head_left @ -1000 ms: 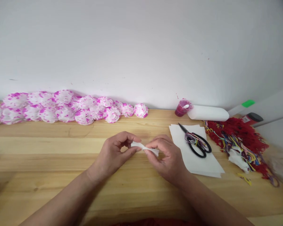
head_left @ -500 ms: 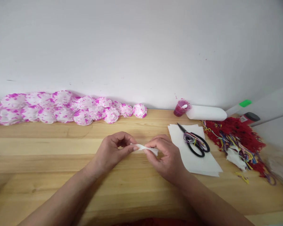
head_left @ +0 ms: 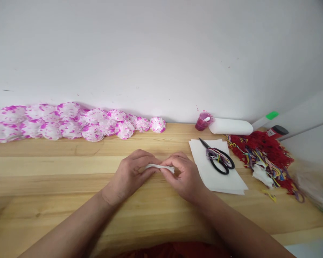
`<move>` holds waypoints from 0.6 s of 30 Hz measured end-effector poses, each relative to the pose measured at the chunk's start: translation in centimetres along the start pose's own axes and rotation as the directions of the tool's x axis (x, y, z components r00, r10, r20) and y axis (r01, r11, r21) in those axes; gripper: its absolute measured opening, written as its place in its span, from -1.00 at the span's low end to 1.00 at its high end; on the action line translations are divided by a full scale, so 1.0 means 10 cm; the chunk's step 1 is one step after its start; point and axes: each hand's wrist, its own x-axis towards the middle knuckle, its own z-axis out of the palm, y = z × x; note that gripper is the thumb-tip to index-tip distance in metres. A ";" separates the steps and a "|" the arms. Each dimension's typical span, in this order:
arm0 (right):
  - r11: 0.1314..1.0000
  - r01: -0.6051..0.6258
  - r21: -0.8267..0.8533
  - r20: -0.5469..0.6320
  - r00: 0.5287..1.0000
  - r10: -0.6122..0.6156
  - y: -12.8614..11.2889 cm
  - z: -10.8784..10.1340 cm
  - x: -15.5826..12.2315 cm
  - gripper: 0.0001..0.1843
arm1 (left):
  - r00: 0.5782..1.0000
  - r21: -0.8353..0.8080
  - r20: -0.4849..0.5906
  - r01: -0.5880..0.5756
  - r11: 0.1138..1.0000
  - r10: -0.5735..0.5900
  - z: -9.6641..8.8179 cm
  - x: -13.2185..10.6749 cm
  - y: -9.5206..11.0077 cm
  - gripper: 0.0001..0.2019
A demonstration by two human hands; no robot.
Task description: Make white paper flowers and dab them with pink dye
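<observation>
**Paper strip pinched btwn both hands, mid-table**

Both hands are close together over the wooden table (head_left: pixel 70 165), w/ fingertips nearly meeting. The left hand (head_left: pixel 129 173) and right hand (head_left: pixel 184 175) each clamp one end of a folded white paper strip (head_left: pixel 159 167). The strip runs roughly level btwn them, just above the tabletop, and is narrow and bunched. Can't tell how many folds it has, since the fingers cover most of it.

Done so far, by the look of it: a long row of pink-and-white paper flowers (head_left: pixel 70 122) lies along the back edge against the wall. There are well over a dozen, touching one another and fluffed out.

Left, as far as one can judge: the strip in hand is plain white, w/ no pink on it, no tie seen around it and no spread petals, so it looks like an early stage for this piece. A stack of white sheets (head_left: pixel 218 177) sits just right of the right hand, unused. Black scissors (head_left: pixel 218 159) lie on top of it, w/ coloured bands looped at the handles.

Further right are a heap of red and mixed-colour threads (head_left: pixel 261 150), a small pink-stained cup (head_left: pixel 202 122) by the wall and a white bottle (head_left: pixel 230 126) lying on its side beside the cup. Neither hand touches any of these.
</observation>
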 end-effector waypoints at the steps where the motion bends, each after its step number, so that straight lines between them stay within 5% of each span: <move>1: 1.000 -0.009 0.004 -0.002 1.000 0.009 0.00 0.00 0.00 -0.88 | 1.000 -0.002 -0.004 0.020 1.000 -0.020 0.00 0.00 -0.01 -0.85; 18: 0.999 -0.019 -0.031 -0.090 0.996 0.016 0.00 0.07 -0.04 -0.90 | 0.992 -0.004 0.042 0.121 0.993 -0.120 0.01 0.01 0.05 -0.90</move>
